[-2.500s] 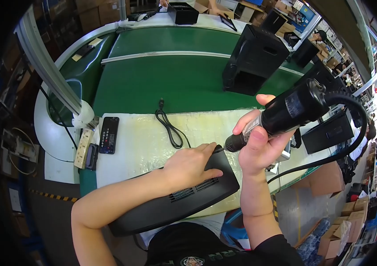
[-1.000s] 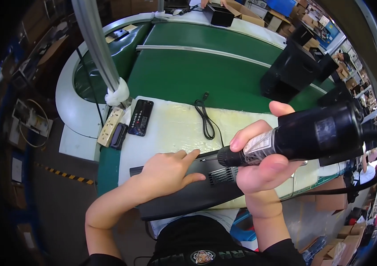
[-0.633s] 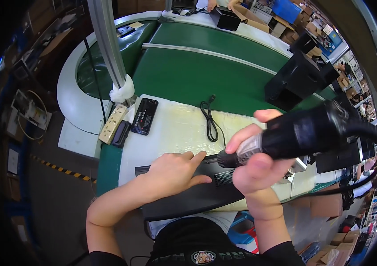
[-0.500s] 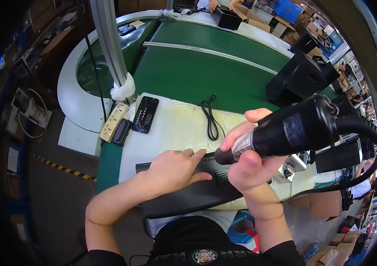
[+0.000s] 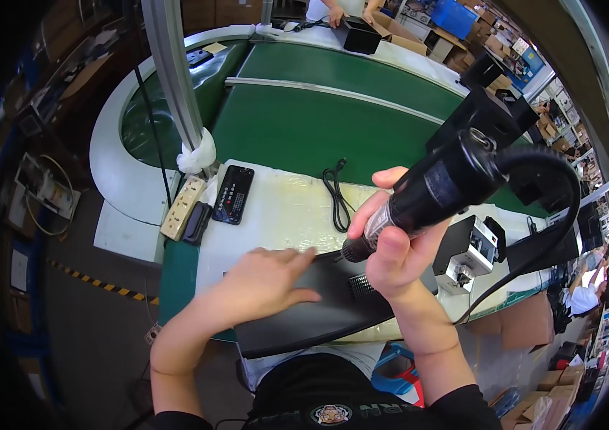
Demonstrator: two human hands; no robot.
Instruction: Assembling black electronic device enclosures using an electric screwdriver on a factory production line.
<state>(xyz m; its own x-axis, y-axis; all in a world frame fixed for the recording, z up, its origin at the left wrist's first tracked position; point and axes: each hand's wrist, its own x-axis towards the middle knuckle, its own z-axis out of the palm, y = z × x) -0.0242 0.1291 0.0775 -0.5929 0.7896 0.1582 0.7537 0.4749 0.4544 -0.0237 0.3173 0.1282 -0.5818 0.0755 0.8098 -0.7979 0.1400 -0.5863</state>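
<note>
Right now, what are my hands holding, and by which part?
Your right hand grips the black power screwdriver just behind its nose; your left hand rests on the black casing.

Glare washes out the far right; the left lies dim; plastic sheeting (image 5: pixel 286 215) glints; fisheye distortion bends edges toward black corners.

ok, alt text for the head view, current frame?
A right hand holds a black power driver, nose angled down at the far edge of a black casing, on which the left hand rests. Beyond lie a coiled cable and a green belt; a power strip sits to the left.
</note>
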